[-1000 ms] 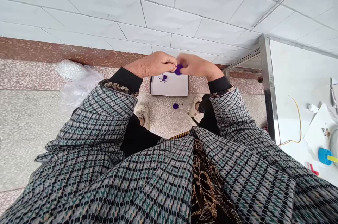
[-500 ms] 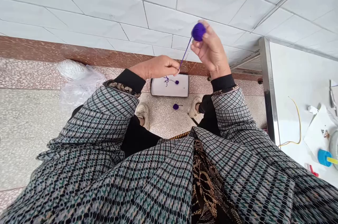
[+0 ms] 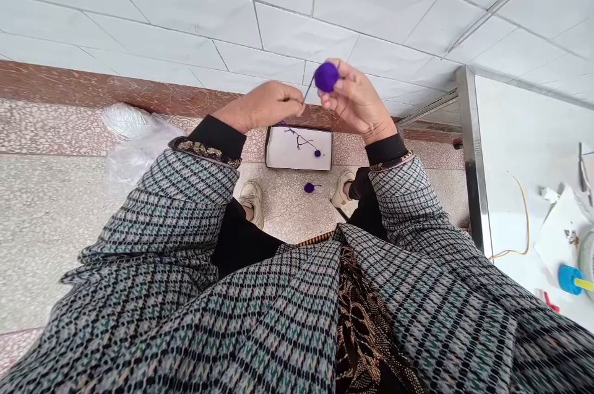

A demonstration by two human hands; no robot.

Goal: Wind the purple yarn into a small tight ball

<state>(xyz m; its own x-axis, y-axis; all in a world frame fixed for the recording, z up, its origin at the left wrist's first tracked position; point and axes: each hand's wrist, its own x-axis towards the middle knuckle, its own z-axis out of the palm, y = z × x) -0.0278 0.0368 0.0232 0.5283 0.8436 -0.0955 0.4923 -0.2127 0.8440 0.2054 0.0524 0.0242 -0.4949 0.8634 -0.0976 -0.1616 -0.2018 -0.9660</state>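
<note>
The right hand's fingers are pressed together on a purple yarn ball, pinching it at about the height of the right hand. A thin purple strand runs down and across from the ball to the left hand's fingers, which are closed on it, just apart from the ball. The left hand reaches in from the other side, so the two hands face each other with a narrow gap between them.

Below the hands, the strand trails into a shallow white tray on the floor, where loose purple yarn leads to a small purple ball near the tray's right edge. A second small purple ball with a short tail lies on the speckled terrazzo floor, between the person's pale shoes and in front of the tray. So two small balls sit finished-looking, while the one in hand remains on its strand.

Farther out, a crumpled clear plastic bag lies to the left. To the right stands a white bench with a steel edge – on it, a yellow wire and a sheet of paper.
</note>
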